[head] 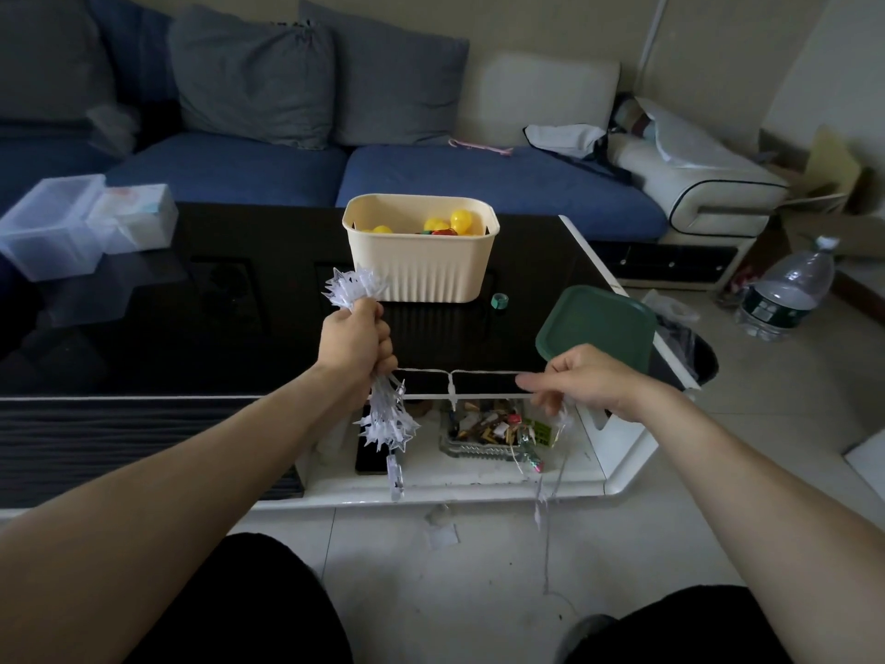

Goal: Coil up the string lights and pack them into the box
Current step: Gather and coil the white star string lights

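My left hand [357,340] grips a bundle of white star-shaped string lights [389,416]; stars stick out above the fist and hang below it. A length of the wire [471,372] runs taut to my right hand [582,383], which pinches it, with one small bulb hanging at mid-span. More wire trails from the right hand down to the floor. The cream box [421,261] stands open on the black coffee table behind my hands, with yellow bulbs inside. Its green lid [596,325] lies to the right.
Clear plastic containers [62,222] sit at the table's left. A small green tape roll [499,301] lies beside the box. A glass tray of odds and ends [488,433] sits on the lower shelf. A water bottle [790,289] stands on the floor right. A blue sofa [239,170] is behind.
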A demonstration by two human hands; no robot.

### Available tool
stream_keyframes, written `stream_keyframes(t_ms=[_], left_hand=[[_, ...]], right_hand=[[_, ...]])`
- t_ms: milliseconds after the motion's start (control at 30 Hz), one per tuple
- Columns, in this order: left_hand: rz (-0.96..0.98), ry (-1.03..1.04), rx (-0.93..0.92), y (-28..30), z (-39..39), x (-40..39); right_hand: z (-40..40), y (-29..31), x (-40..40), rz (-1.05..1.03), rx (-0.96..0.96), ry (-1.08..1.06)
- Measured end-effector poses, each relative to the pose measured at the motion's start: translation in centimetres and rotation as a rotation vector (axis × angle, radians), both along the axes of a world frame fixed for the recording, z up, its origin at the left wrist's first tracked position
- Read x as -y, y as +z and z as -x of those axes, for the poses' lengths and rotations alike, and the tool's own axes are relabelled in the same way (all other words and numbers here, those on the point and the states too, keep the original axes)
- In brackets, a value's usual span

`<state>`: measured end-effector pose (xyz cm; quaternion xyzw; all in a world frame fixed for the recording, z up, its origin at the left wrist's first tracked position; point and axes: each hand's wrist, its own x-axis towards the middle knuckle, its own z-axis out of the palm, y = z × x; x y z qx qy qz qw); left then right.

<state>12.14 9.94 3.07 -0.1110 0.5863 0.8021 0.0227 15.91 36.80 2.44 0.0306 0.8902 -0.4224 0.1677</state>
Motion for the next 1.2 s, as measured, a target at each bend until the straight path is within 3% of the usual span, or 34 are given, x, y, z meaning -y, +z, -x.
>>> stream_keyframes(t_ms=[100, 167, 333, 567, 733, 900, 1067, 1200], left_hand=[[-0.005, 0.012, -0.013, 0.0, 0.0, 0.0], [-0.003, 0.032, -0.023, 0.2, -0.1, 0.0], [0.033, 0.034, -0.030, 0.0, 0.0, 0.2], [0.166, -0.047, -0.038, -0.8, -0.4, -0.5], [0.215, -0.068, -0.060, -0.9, -0.7, -1.5], [0.227, -0.073, -0.068, -0.6, -1.2, -2.5], [0.221, -0.067, -0.069, -0.2, -1.8, -3.3], [0.204, -0.038, -0.058, 0.0, -2.0, -3.7]], right_hand=[[-0.3, 0.1, -0.7, -0.271, 0.102, 0.139], [-0.4, -0.4, -1.4, -0.304, 0.167, 0.170], [-1.4, -1.2, -3.3, -0.012, 0.236, 0.100], [-3.1, -1.3, -5.7, 0.253, 0.109, -0.049], [-4.1, -0.5, -6.3, 0.063, -0.164, -0.018], [-5.0, 0.3, -6.2, -0.039, -0.049, 0.135], [-5.4, -0.5, -6.1, -0.272, -0.146, 0.142], [-6.0, -0.9, -6.7, -0.131, -0.120, 0.110]])
